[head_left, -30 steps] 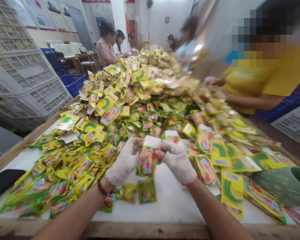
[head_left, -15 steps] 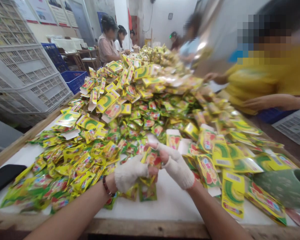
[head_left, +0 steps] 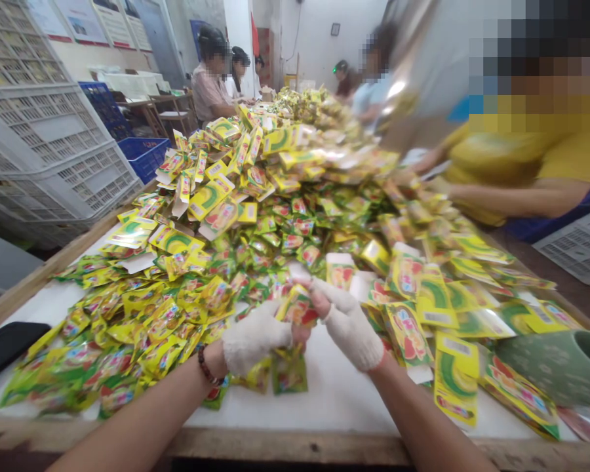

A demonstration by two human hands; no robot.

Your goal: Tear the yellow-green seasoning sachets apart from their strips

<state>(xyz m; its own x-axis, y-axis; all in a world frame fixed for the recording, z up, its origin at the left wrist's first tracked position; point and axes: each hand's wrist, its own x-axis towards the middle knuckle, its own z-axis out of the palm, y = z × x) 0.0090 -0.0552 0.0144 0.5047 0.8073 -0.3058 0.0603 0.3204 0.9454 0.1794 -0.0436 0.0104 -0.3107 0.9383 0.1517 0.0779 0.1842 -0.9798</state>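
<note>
Both my hands wear white knit gloves with bare fingertips. My left hand (head_left: pixel 254 338) and my right hand (head_left: pixel 348 321) meet over the near part of the table and pinch one small yellow-green sachet (head_left: pixel 299 307) between them. Under the hands two more sachets (head_left: pixel 289 373) lie on the white table top (head_left: pixel 334 400). A big heap of yellow-green sachets and larger packets (head_left: pixel 255 210) covers the table beyond and to both sides.
A black phone (head_left: pixel 7 344) lies at the left edge. A green patterned cup (head_left: pixel 560 364) lies at the right. White crates (head_left: pixel 44 151) are stacked on the left. A person in yellow (head_left: pixel 531 164) works at the right side; other people sit farther back.
My hands have dropped lower and closer to the table with the sachet. The sachet, held upright before, is now tilted and partly folded between my fingers.
</note>
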